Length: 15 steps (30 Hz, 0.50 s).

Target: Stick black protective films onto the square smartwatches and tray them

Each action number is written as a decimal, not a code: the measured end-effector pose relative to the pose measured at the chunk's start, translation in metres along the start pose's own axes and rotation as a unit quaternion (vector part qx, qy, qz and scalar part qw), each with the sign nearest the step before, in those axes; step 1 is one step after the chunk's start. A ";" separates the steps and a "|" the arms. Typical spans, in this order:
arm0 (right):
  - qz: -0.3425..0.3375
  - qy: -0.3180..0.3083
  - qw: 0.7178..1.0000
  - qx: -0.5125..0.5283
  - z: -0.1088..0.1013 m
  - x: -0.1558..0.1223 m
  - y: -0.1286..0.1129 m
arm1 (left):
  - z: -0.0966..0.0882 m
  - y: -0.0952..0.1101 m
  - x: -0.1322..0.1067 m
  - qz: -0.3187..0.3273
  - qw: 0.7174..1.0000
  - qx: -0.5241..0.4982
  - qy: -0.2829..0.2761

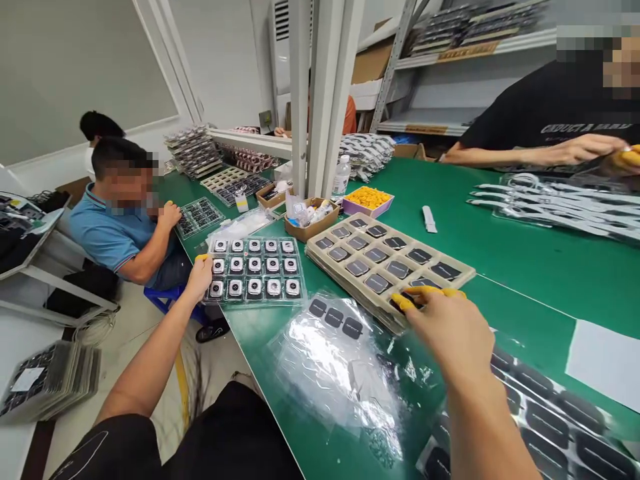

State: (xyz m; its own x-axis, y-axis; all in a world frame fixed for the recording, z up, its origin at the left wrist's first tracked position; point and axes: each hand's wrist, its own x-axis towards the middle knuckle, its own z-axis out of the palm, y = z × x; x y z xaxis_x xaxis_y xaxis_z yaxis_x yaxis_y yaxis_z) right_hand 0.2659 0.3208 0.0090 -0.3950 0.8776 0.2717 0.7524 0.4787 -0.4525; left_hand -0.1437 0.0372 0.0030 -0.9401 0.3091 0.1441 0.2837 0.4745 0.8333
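Black shorts (165, 440) cover the person's lap at the bottom of the view. Further left, a bundle of stacked trays (47, 380) lies on a white table. Beyond it sits a co-worker in a blue polo shirt (117, 233), one hand raised near the chin, facing the green workbench (530, 280).

The left hand (200, 279) sits on the near corner of a clear blister tray (255, 270), with its fingers curled downward and a yellow finger cot (202, 257) on one tip. Whether it pinches the tray cannot be told. The tray holds three rows of five square modules with round centres.

Right of it lies a clear plastic bag (335, 347) with dark rectangular pieces inside. The right hand (445, 330) reaches over the near edge of a stack of beige trays (385, 263) filled with dark rectangular pieces. Its fingers lie close together, and their yellow-capped tips (404, 302) touch the stack; any pinch cannot be told.

Further right, a co-worker's hand (575, 152) rests above a clear bag of white straps (565, 207).
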 end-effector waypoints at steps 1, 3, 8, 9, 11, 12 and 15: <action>-0.001 0.028 0.999 -0.031 -0.002 -0.005 -0.014 | 0.000 0.000 -0.007 -0.004 0.999 -0.038 -0.004; -0.028 0.045 0.999 0.005 0.000 -0.016 -0.044 | -0.002 0.004 -0.020 -0.013 0.994 -0.110 -0.016; -0.056 -0.128 0.965 0.220 0.032 -0.040 -0.099 | -0.016 0.027 -0.049 -0.043 0.971 -0.234 -0.030; -0.031 -0.155 0.951 0.265 0.037 -0.043 -0.105 | -0.021 0.034 -0.054 -0.051 0.967 -0.248 -0.033; 0.037 -0.212 0.901 0.377 0.039 -0.046 -0.111 | -0.031 0.049 -0.066 -0.068 0.959 -0.270 -0.042; 0.069 -0.242 0.862 0.441 0.036 -0.047 -0.113 | -0.035 0.057 -0.073 -0.080 0.954 -0.284 -0.050; 0.123 -0.300 0.738 0.592 0.014 -0.045 -0.114 | -0.044 0.082 -0.093 -0.119 0.931 -0.333 -0.092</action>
State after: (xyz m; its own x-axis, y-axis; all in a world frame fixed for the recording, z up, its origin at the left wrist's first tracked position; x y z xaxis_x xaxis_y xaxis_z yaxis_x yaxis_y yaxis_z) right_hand 0.1904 0.2271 0.0367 -0.7523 0.6255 -0.2069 -0.0073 -0.3219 -0.9468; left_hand -0.0410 0.0112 0.0817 -0.8953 0.4258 -0.1305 -0.1672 -0.0498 0.9847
